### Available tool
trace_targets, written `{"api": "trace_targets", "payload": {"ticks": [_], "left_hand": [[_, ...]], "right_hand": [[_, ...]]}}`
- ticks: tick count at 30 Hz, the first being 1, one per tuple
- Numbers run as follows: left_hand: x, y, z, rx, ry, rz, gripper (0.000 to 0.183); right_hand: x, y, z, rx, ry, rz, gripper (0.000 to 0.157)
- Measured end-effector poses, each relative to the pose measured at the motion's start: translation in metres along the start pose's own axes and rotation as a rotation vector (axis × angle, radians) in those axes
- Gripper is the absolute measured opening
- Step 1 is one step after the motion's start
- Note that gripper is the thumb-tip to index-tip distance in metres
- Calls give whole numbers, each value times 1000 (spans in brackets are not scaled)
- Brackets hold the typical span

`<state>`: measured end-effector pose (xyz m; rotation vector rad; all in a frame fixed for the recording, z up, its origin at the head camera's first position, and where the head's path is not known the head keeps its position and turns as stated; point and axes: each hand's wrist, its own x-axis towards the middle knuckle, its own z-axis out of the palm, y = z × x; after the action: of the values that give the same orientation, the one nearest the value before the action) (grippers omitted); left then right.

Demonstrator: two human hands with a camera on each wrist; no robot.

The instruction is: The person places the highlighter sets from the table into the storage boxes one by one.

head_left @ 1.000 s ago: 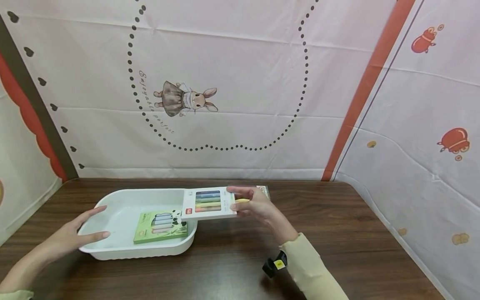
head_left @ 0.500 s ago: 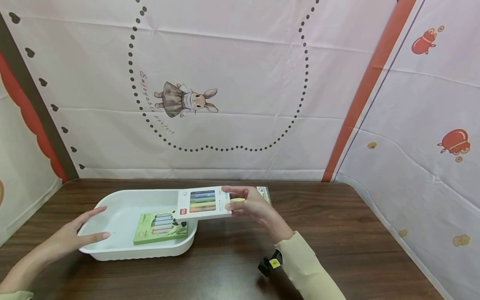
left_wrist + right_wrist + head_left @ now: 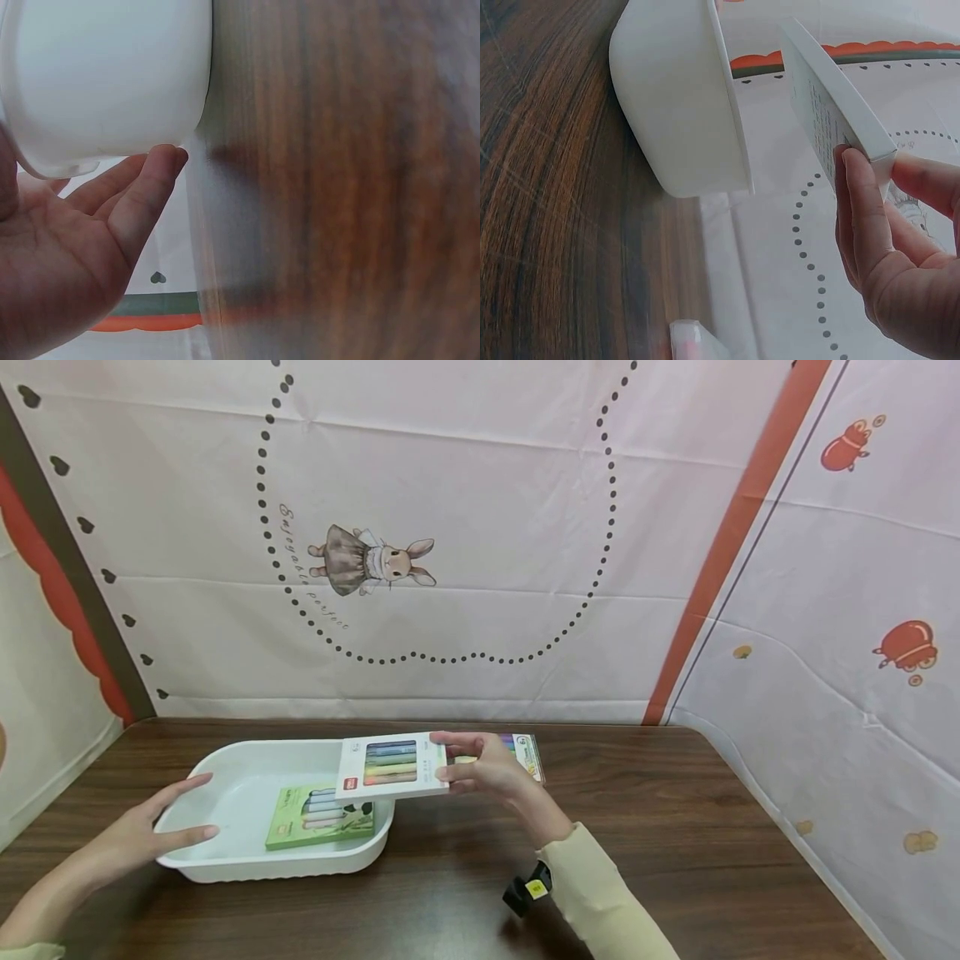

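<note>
My right hand (image 3: 483,768) pinches the right end of a white windowed box of coloured pens (image 3: 390,766), thumb on one face and fingers on the other. The box is held above the right rim of a white plastic basin (image 3: 217,864), its left end overlapping the basin in the head view. In the right wrist view the box (image 3: 832,105) is seen from its edge, apart from the basin wall (image 3: 682,112). My left hand (image 3: 138,831) grips the basin's left end, with fingertips (image 3: 161,161) under the outer wall. Inside the basin lies a green panda-print pen box (image 3: 300,827).
Behind my right hand, a clear-fronted pack of coloured pens (image 3: 528,756) lies on the dark wooden table (image 3: 675,843). A printed cloth (image 3: 487,527) hangs behind the table and along its sides. A black device (image 3: 525,889) is strapped at my right wrist.
My right hand has moved left with the white pen box, bringing it further over the basin and partly over the green box. More of the pack behind shows. My left hand stays put.
</note>
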<state>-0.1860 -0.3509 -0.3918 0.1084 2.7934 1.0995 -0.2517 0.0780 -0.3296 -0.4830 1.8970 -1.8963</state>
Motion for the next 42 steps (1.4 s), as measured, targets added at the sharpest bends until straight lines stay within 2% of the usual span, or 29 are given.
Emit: {"api": "trace_targets", "payload": {"ticks": [8, 17, 28, 37, 42], "left_hand": [[-1, 2, 0, 2, -2, -1, 78], [1, -1, -1, -1, -6, -9, 79], [-1, 1, 0, -8, 2, 3, 79], [-1, 4, -1, -16, -8, -7, 78], [-1, 2, 1, -18, -1, 9, 78]], "right_hand": [[3, -2, 5, 37, -2, 17, 51], [7, -2, 12, 25, -17, -10, 51], [14, -1, 23, 64, 31, 29, 50], [19, 2, 29, 54, 37, 29, 48], [21, 4, 33, 57, 42, 18, 48]]}}
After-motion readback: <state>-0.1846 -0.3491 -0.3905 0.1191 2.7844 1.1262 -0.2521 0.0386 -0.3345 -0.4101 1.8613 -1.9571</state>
